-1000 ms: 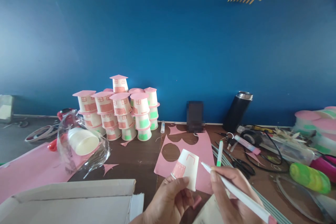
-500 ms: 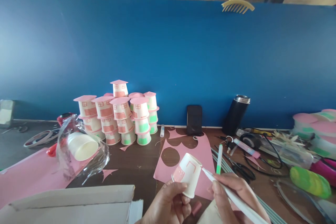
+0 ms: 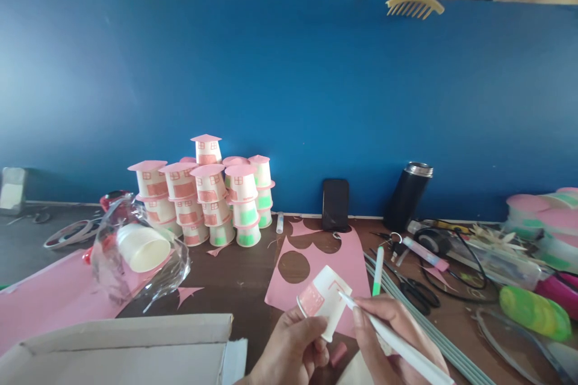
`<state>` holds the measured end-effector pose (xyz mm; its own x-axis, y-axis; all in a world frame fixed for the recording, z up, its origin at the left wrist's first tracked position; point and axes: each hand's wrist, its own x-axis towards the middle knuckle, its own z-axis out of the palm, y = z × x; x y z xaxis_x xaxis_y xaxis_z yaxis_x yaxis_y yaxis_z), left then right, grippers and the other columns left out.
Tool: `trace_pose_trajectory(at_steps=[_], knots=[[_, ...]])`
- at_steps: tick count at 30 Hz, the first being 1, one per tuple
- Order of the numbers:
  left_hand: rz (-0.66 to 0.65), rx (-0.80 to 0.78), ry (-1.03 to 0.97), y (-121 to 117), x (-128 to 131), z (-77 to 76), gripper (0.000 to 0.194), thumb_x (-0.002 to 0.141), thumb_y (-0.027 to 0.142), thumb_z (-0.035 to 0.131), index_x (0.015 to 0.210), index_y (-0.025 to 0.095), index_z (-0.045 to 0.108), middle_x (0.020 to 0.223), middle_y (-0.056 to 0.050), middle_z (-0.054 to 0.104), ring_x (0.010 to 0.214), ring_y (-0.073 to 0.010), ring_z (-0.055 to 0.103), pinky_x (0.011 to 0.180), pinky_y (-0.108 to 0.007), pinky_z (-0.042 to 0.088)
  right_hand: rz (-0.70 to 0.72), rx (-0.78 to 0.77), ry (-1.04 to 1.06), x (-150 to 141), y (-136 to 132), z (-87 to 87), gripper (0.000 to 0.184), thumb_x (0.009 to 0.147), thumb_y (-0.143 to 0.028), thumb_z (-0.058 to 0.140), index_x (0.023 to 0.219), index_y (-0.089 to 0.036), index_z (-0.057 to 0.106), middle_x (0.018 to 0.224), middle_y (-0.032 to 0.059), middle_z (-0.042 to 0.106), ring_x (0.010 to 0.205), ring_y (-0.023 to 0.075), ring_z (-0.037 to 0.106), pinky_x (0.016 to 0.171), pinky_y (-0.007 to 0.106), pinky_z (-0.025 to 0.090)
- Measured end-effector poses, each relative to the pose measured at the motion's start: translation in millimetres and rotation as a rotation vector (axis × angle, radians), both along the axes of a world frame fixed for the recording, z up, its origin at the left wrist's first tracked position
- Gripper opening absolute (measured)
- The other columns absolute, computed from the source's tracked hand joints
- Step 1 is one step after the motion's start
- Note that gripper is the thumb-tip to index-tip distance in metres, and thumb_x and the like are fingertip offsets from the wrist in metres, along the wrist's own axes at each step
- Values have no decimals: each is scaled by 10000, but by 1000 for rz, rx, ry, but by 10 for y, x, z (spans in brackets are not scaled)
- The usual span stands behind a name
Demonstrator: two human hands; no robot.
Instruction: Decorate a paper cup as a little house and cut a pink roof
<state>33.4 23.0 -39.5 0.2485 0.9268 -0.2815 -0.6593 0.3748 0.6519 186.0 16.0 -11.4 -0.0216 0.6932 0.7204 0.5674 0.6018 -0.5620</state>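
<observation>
My left hand point(image 3: 300, 340) is closed around the lower part of a white paper cup point(image 3: 332, 283), which tilts upside down above the table. On the cup's side are a pink coloured-in door patch and a few pink window lines. Between thumb and fingers my right hand point(image 3: 388, 337) grips a white marker point(image 3: 401, 343), its tip at the drawn lines on the cup. Under the cup lies a pink paper sheet point(image 3: 282, 286) with round holes cut out. A small pink cap-like piece point(image 3: 338, 354) is just right of my left fingers.
Stacked cup houses point(image 3: 210, 213) with pink paper roofs stand at the back left. A plastic bag of cups point(image 3: 151, 249) and a white box point(image 3: 121, 337) are on the left. A phone point(image 3: 335, 204), black bottle point(image 3: 406, 195), scissors point(image 3: 422, 295) and green marker point(image 3: 378, 271) lie ahead and right.
The marker tip has moved left from the cup's upper right edge onto its drawn lines. My left hand still holds the cup, slightly turned.
</observation>
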Motion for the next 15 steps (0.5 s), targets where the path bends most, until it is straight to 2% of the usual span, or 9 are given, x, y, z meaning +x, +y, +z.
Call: trace_pose_trajectory(at_steps=[7,15], knots=[[23,27,116,18,38,26,382,465,415,871,528,144,610,394,40,476,389,-60,370,469,-223,259,29,-39,-42,-8,10,16,46,897,-260,579,916,-220,592,696,-18,641,519,111,631,468,166,511],[-2,121,190,10,46,50,401,522,475,841,623,138,651,459,57,459,414,-50,325,464,-227,217,60,-53,-36,-19,25,21,33,906,-253,574,910,-223,586,663,-29,617,481,112,613,464,182,510]])
